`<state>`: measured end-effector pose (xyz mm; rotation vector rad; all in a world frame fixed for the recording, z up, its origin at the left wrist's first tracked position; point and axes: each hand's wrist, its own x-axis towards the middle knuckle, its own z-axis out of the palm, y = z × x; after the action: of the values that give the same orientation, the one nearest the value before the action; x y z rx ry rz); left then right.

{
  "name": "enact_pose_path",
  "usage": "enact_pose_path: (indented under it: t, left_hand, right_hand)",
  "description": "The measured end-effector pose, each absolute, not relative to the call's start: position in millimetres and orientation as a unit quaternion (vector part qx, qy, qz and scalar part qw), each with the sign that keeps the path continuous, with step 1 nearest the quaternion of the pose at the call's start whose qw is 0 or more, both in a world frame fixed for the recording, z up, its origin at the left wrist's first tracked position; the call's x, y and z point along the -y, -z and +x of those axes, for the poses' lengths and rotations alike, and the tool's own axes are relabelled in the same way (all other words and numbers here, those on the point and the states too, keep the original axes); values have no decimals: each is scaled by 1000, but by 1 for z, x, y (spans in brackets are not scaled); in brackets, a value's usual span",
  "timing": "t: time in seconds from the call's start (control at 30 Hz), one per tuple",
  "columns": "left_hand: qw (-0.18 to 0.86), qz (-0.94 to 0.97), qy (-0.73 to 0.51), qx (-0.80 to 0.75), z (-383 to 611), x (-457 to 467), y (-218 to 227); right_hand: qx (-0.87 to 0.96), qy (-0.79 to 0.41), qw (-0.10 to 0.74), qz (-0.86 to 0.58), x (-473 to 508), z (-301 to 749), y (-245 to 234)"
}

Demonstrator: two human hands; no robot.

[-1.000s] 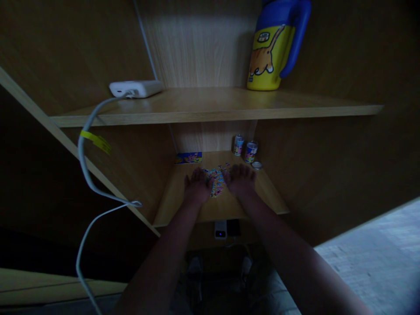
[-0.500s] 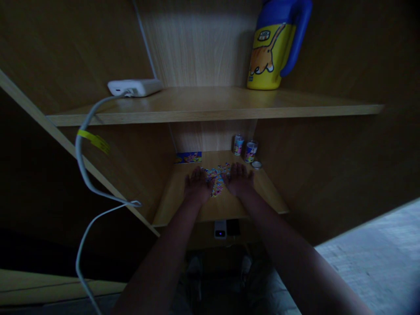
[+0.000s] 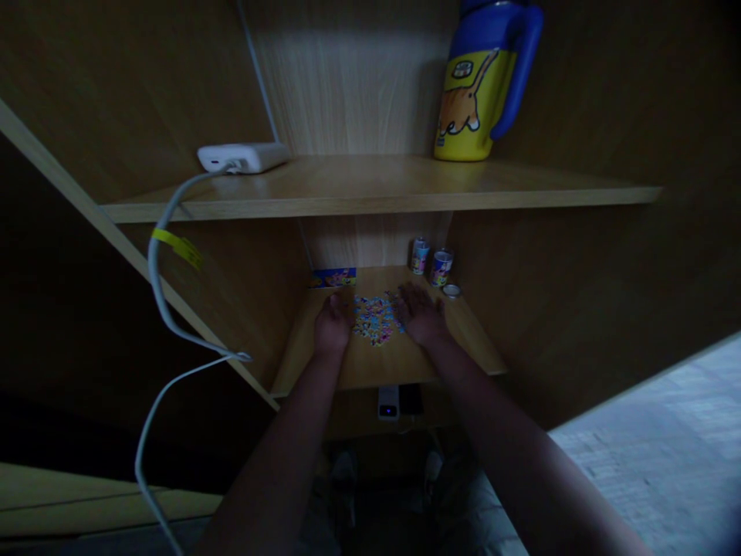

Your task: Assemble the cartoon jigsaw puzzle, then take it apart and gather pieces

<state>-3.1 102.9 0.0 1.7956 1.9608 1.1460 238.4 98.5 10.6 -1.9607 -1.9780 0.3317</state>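
Small colourful pieces that look like jigsaw puzzle pieces [image 3: 375, 320] lie in a loose patch on the lower shelf [image 3: 370, 371]. At the patch's left edge my left hand [image 3: 333, 324] stands turned on its side, open, with the thumb up. My right hand [image 3: 420, 312] is open at the right edge, fingers stretched forward and touching the outer pieces. Behind it stand two printed tins [image 3: 420, 256], one nearer and one farther, with a round lid [image 3: 451, 291] lying beside them. A blue picture card [image 3: 333, 278] lies at the back left.
Above, an upper shelf [image 3: 370, 205] carries a white power bank [image 3: 246, 157] and a yellow and blue mug [image 3: 472, 100]. A white cable [image 3: 155, 286] hangs down at the left. Side panels close in the shelf. Below is a small white device [image 3: 388, 404].
My left hand has moved left and turned from palm down onto its side. The right hand has shifted slightly. The pieces between them now sit in a more compact patch.
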Motion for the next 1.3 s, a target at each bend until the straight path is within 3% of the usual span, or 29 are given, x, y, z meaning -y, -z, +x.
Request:
enact_pose_path:
  t: [0.33,0.7,1.0,1.3]
  left_hand:
    - [92,765,-264,-580,16,-103,1]
    - [51,779,-105,-616,34,-85,-2]
    - [47,744,-95,-660,48,-59,8]
    - [21,723,-184,-666,46,-72,-6]
  right_hand:
    - [742,-74,91,-660,-99,234,-4]
    - [753,-67,93,-648,-108,232,-2]
    - [763,-93,75,-635,-137,221,-7]
    - [814,-89,174,-548,-90,219,-12]
